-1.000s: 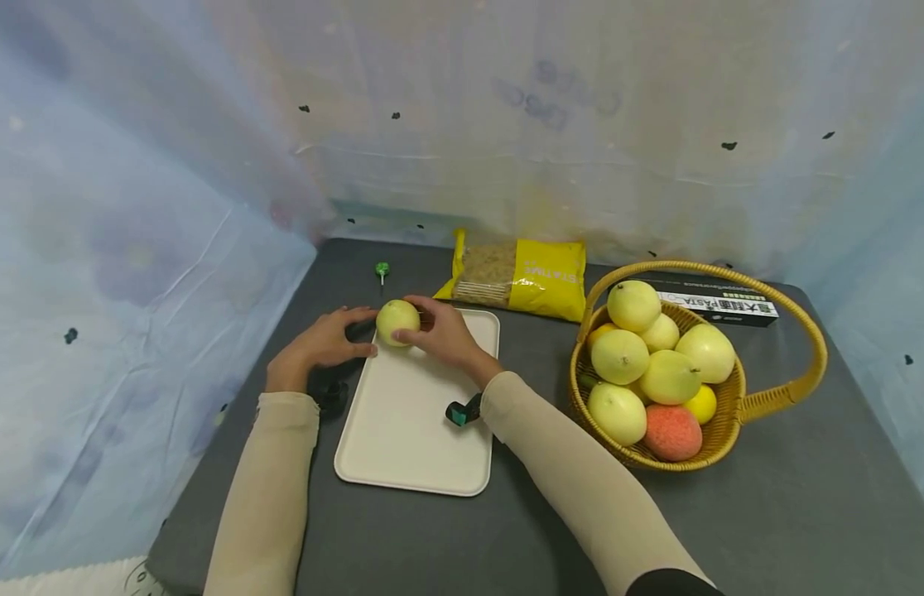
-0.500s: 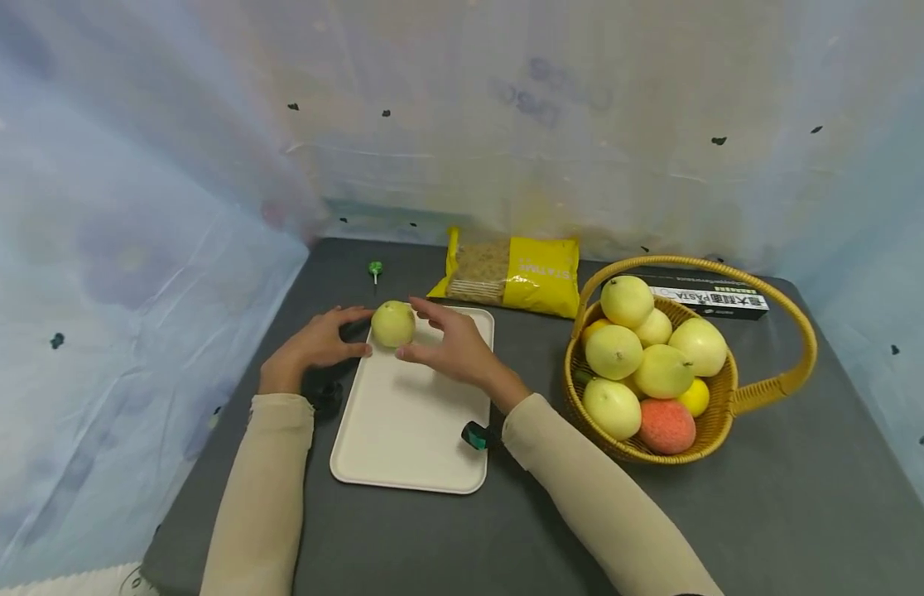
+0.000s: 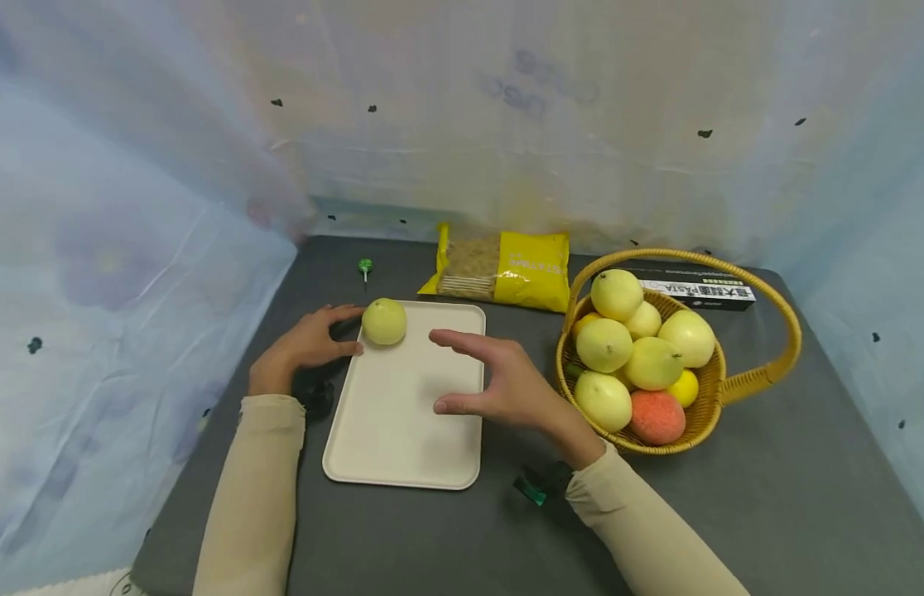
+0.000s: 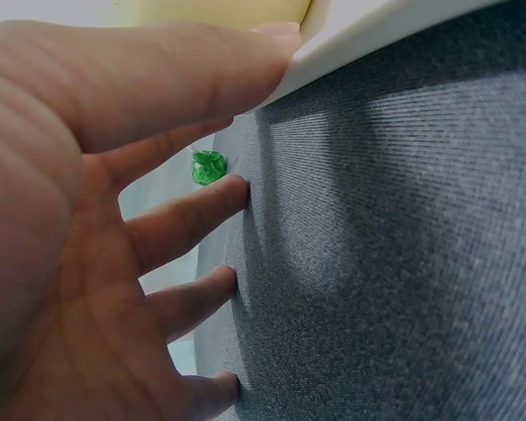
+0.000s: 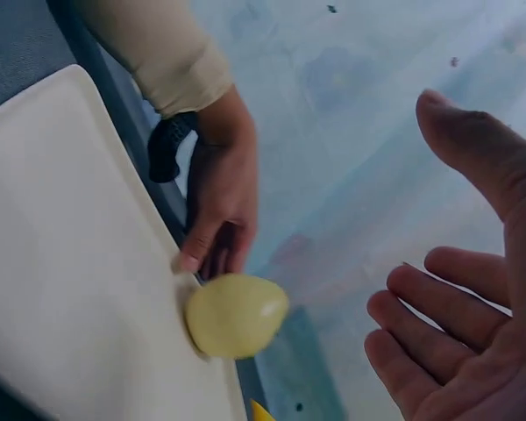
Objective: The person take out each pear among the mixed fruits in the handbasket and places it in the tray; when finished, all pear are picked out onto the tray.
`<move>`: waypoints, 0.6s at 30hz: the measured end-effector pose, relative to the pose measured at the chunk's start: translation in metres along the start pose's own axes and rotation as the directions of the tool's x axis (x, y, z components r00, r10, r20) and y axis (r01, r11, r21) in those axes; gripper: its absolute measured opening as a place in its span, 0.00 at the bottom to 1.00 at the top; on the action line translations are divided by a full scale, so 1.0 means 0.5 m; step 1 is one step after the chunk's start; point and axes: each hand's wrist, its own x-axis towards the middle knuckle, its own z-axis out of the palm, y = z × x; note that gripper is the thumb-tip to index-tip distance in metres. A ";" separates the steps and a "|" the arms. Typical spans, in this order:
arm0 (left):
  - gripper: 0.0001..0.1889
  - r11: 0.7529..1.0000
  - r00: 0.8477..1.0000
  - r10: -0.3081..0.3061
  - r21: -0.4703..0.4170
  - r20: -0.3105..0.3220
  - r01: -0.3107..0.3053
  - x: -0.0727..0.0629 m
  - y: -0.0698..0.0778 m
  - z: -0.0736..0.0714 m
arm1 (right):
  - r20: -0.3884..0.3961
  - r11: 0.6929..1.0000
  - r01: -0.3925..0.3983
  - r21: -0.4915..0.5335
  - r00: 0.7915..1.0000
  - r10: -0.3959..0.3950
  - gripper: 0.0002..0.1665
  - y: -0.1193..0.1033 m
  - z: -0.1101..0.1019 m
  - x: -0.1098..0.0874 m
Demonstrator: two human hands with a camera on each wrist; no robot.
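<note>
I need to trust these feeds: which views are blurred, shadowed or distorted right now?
Head view: evenly lit, edges bowed by a wide lens, soft shadow under the right hand. Left wrist view: the left hand fills the frame, soft-focus, shading the table. Right wrist view: pear slightly soft.

Tray (image 3: 402, 430): near half bare, open from the front. Far-left corner blocked by pear (image 3: 384, 321) w/ left hand (image 3: 301, 348) against it. Right hand (image 3: 507, 385) hangs over right edge. Basket (image 3: 760, 381) crowds the desk (image 3: 767, 513) right of tray; bag (image 3: 507, 269) behind.
</note>
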 end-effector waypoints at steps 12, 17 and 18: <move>0.42 1.000 1.000 -0.003 0.002 0.010 0.003 0.000 -0.004 0.000 | -0.108 0.999 -0.028 0.026 0.994 0.030 0.49 -0.013 -0.107 -0.139; 0.42 1.000 1.000 -0.015 -0.010 0.009 0.015 -0.001 -0.005 0.003 | -0.189 0.998 0.001 0.055 0.982 0.010 0.48 -0.011 -0.157 -0.204; 0.41 1.000 1.000 -0.014 -0.012 0.007 0.014 -0.001 -0.005 0.004 | -0.206 0.999 0.013 0.050 0.979 -0.003 0.48 -0.011 -0.168 -0.216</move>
